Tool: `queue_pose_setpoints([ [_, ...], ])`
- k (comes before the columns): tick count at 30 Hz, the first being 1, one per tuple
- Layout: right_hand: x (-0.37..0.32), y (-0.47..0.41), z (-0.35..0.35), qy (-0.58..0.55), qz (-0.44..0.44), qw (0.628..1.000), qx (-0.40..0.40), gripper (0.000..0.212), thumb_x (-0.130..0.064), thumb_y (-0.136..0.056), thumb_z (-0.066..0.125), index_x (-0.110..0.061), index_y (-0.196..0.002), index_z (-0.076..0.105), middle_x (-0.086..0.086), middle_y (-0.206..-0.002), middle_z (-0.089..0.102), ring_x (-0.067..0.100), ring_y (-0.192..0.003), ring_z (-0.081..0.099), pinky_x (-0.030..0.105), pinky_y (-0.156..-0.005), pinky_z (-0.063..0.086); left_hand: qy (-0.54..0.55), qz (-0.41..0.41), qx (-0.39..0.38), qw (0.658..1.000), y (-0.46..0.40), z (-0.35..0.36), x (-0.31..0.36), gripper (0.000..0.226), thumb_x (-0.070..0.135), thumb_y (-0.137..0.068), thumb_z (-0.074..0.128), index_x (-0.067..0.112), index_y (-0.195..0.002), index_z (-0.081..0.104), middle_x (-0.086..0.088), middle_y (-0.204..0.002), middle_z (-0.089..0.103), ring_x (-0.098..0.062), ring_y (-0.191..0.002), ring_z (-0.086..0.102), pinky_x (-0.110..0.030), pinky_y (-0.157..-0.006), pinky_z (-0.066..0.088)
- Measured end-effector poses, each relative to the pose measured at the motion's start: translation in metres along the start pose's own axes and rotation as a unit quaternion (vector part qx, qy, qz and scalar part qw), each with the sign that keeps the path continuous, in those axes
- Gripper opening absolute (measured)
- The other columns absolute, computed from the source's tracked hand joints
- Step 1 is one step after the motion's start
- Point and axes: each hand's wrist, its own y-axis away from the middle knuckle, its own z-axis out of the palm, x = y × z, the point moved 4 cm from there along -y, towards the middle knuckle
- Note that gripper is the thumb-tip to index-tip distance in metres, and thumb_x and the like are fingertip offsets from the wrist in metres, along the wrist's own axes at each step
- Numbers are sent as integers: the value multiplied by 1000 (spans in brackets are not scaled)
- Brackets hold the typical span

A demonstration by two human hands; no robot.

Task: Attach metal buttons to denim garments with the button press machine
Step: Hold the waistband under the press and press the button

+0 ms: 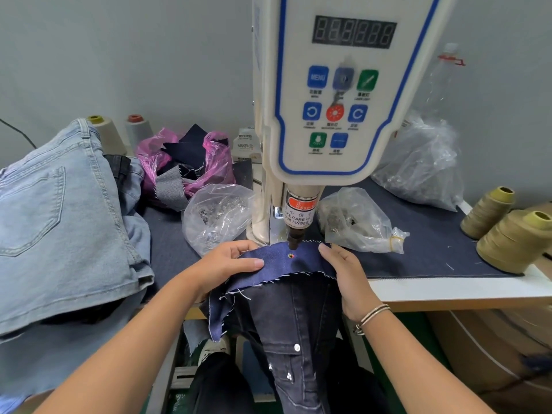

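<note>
Both hands are on a dark blue denim scrap (pixel 286 264) right under the press head. Left hand (pixel 230 264) pinches the scrap's left end, thumb on top, fingers curled under. Right hand (pixel 346 273) grips the right end, fingers wrapped over the edge. A small metal button (pixel 290 256) sits in the scrap just below the punch (pixel 293 239), not quite touching it as far as I can tell.

A darker garment (pixel 295 330) hangs down off the front edge between the arms; where it ends is cut off.

The tabletop (pixel 433 240) is covered in dark blue cloth with a white front edge. Clear bags (pixel 218 216) of metal parts sit on either side of the machine (pixel 337 94), contents too blurry to identify. A jeans pile (pixel 59 216) crowds the left, thread cones (pixel 507 231) the right, and a pink bag (pixel 185 162) of scraps sits at the back against a plain grey wall. The only open space is the strip right of the hands.
</note>
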Motion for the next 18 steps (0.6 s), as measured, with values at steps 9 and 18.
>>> queue_pose_setpoints([
  [9,0,15,7,-97,118,988,-15,31,-34,-78,65,-15,-100,76,12,-108,71,25,-101,67,36,-89,49,-65,-52,-85,993,9,10,11,41,35,-73,73,11,-107,69,-6,-97,72,-19,-87,67,-26,-79,50],
  [18,-5,46,26,-113,107,987,-50,37,-34,-81,62,-10,-105,73,18,-110,69,33,-107,63,45,-100,44,-155,-74,-109,979,31,38,38,38,49,-63,75,15,-79,69,5,-73,67,-9,-69,63,-22,-70,48],
])
